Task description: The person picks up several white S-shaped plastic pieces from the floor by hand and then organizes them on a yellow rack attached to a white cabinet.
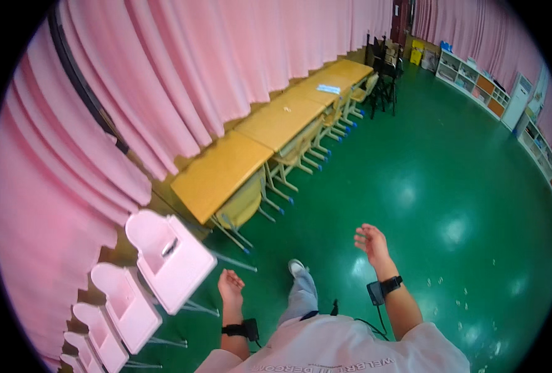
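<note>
My left hand [230, 286] hangs in the air beside the tray of the nearest pink high chair [179, 267], apart from it. Its fingers are loosely bent, with nothing seen in them. Over the green floor, my right hand [372, 244] is raised with its fingers partly curled and apart, holding nothing. A black band with a small box [248, 329] is strapped on the left wrist, and another dark band [390, 285] with a box and cable on the right. A small dark object [170, 247] lies in the nearest high chair.
More pink high chairs [127, 308] line up at the lower left. Yellow tables [223, 174] with chairs [242, 208] run along the pink curtain [214, 56]. Folded black stands [386, 78] are at the far end. White shelves [469, 78] and a white upright cabinet [516, 101] line the right.
</note>
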A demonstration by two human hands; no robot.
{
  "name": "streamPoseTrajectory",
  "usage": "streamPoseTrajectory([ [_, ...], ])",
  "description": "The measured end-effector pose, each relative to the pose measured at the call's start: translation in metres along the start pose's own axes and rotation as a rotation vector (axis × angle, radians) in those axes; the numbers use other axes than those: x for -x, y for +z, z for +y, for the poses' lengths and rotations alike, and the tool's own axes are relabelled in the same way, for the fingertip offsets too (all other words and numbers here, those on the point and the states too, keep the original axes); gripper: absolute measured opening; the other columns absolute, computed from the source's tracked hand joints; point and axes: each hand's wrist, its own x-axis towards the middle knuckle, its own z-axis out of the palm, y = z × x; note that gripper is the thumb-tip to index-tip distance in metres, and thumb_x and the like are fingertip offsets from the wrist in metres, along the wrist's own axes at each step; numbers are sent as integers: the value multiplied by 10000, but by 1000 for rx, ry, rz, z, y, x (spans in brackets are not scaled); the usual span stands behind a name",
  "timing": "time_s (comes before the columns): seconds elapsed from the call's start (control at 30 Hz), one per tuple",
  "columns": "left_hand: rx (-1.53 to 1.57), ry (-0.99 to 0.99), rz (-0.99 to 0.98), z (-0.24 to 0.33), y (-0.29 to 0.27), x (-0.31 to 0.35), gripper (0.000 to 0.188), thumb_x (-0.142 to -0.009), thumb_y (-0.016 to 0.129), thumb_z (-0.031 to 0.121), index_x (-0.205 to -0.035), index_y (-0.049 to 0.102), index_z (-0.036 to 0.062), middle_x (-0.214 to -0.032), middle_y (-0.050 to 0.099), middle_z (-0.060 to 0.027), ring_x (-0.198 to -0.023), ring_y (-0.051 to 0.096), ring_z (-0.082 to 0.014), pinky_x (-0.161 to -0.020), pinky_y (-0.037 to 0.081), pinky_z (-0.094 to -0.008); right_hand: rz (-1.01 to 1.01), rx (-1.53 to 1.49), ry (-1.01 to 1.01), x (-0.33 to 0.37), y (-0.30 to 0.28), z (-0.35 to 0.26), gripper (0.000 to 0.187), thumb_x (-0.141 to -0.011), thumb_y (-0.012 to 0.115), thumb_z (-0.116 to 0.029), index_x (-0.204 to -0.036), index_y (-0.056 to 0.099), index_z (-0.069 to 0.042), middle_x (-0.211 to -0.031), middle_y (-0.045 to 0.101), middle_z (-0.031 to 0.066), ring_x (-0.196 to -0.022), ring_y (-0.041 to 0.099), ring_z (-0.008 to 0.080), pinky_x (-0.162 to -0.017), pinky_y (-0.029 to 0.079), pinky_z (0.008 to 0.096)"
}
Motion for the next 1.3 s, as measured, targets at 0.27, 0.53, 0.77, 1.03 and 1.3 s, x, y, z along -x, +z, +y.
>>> streamPoseTrajectory([
  [0.27, 36, 20, -71, 43, 120, -234, 291, -934, 525, 408, -814, 556, 145, -674, 522, 11, -593, 521, -166, -518, 422, -309, -34, 223, 70, -262, 111, -59, 277, -889, 560, -165, -1152, 546, -79, -981, 633, 39, -790, 610, 160, -652, 533, 318],
  [0.53, 95, 139, 126, 103, 212, -375, 234, -931, 546, 368, -845, 553, 151, -722, 533, 24, -627, 492, -135, -543, 396, -288, -163, 795, 103, -563, 232, -109, 446, -867, 610, -249, -1255, 498, -62, -1018, 623, 79, -879, 597, 231, -729, 520, 396],
  [0.77, 241, 269, 531, 51, 174, -390, 205, -913, 525, 361, -780, 506, 207, -660, 440, 62, -575, 411, -117, -518, 338, -286, -383, 1421, -438, -869, 318, -76, 595, -735, 728, -297, -1193, 531, 28, -1093, 621, 274, -1053, 583, 417, -897, 481, 452],
  [1.03, 547, 249, 1293, -44, 161, -277, 291, -918, 499, 415, -732, 485, 191, -616, 428, 50, -535, 379, -135, -471, 293, -284, -733, 2212, -843, -1072, 348, -11, 419, -928, 456, -326, -1289, 546, -135, -1451, 393, 143, -1309, 363, 390, -1053, 361, 490],
  [1.3, 640, 369, 1532, -125, 239, -124, 236, -902, 526, 383, -781, 507, 182, -630, 452, 43, -538, 429, -135, -469, 339, -281, -786, 2280, -756, -1047, 325, 44, 399, -1013, 292, -187, -1357, 371, -1, -1336, 454, 244, -1226, 466, 385, -1010, 414, 403],
])
